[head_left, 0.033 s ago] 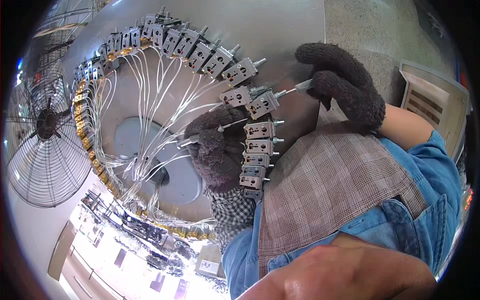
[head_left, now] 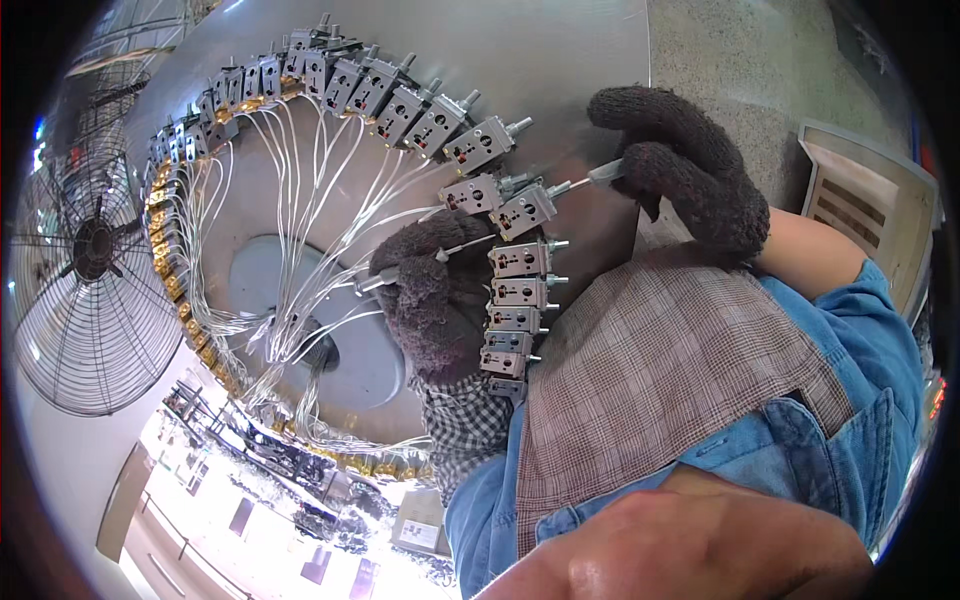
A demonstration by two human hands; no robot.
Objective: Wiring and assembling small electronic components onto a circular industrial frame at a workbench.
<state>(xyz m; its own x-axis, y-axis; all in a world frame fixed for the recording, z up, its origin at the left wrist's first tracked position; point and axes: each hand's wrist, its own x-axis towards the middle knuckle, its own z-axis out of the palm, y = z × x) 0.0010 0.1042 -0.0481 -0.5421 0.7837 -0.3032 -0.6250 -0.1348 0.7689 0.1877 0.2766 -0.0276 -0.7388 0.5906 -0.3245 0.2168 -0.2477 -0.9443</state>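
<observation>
Two gloved hands: left hand (head_left: 432,300) fingers pinch a white wire (head_left: 465,245) beside the grey connector blocks (head_left: 515,300); right hand (head_left: 680,170) fingers grip a thin metal tool (head_left: 590,178) at one block. Beyond, round metal plate (head_left: 560,60), fan (head_left: 90,250).

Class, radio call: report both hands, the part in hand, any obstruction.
Left hand gloved, grip on white wire. Right hand gloved, grip on metal tool at grey connector block. Neighbouring blocks crowd close.

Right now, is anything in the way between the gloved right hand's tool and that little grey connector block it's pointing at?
Nothing visible is. The right hand holds a thin tool whose tip meets the pins of the grey connector block. The left hand lies below-left among the white wires, beside that line, not across it.
</observation>
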